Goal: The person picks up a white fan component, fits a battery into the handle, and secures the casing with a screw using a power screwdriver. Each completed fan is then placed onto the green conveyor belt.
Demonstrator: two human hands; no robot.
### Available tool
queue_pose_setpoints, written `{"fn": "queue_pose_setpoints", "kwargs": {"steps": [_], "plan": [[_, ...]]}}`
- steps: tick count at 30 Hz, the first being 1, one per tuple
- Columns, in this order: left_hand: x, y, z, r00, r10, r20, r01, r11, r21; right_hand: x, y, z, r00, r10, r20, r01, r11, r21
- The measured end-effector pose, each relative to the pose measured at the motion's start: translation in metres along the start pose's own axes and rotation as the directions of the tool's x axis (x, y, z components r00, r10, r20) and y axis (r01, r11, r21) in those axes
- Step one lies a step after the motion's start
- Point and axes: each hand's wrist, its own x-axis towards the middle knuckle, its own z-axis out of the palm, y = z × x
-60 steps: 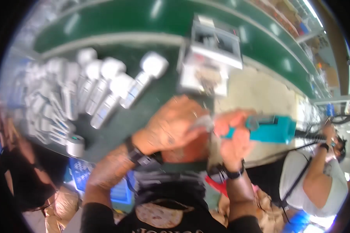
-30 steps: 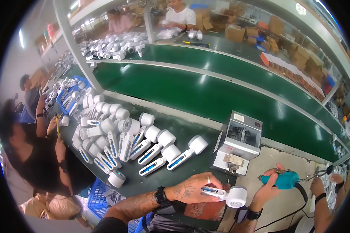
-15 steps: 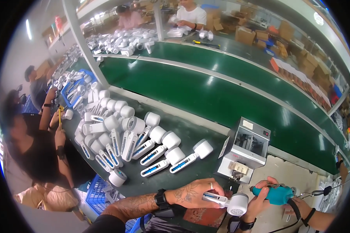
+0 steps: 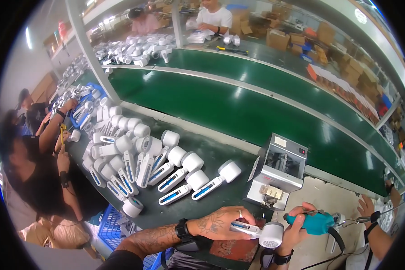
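Observation:
My left hand [image 4: 222, 223] grips a white handheld shower head [image 4: 271, 235] by its handle. The head's round perforated face points down and toward me. In my right hand [image 4: 294, 231] is a teal electric screwdriver [image 4: 318, 223], hanging from a cable, its tip aimed left just above the shower head and apart from it. Just beyond my hands stands a silver machine [image 4: 279, 173] with a clear window, perhaps a screw feeder. To the left, several white shower heads [image 4: 229, 170] with blue strips in their handles lie piled on the dark table.
A green conveyor belt [image 4: 238, 110] runs behind the table. Below the table's left edge is a blue crate [image 4: 112, 227]. A person in black [image 4: 40, 180] works at left; another person's hand [image 4: 368, 207] is spread at right. A reddish mat [image 4: 233, 245] lies below my left hand.
The other person's hand at right has moved up and away from the screwdriver's rear end. At left, a person's arm has shifted near the blue basket. My hands keep their hold.

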Motion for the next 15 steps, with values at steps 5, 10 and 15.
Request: {"fn": "queue_pose_setpoints", "kwargs": {"steps": [5,10,15], "plan": [[-0.0002,0.0022,-0.0009,1.0,-0.004,0.005,0.004,1.0,0.005,-0.0005,-0.002,0.0027,1.0,0.0,0.0,0.0,1.0,0.009],[-0.0003,0.0002,0.0,1.0,0.009,-0.002,-0.009,1.0,0.017,-0.0004,-0.0005,0.0014,0.999,0.028,-0.022,-0.027,0.999,0.029],[-0.0003,0.001,-0.0004,1.0,0.022,-0.007,-0.022,1.0,0.012,-0.0003,-0.0024,0.0034,0.999,0.032,-0.016,-0.031,0.999,0.036]]}}
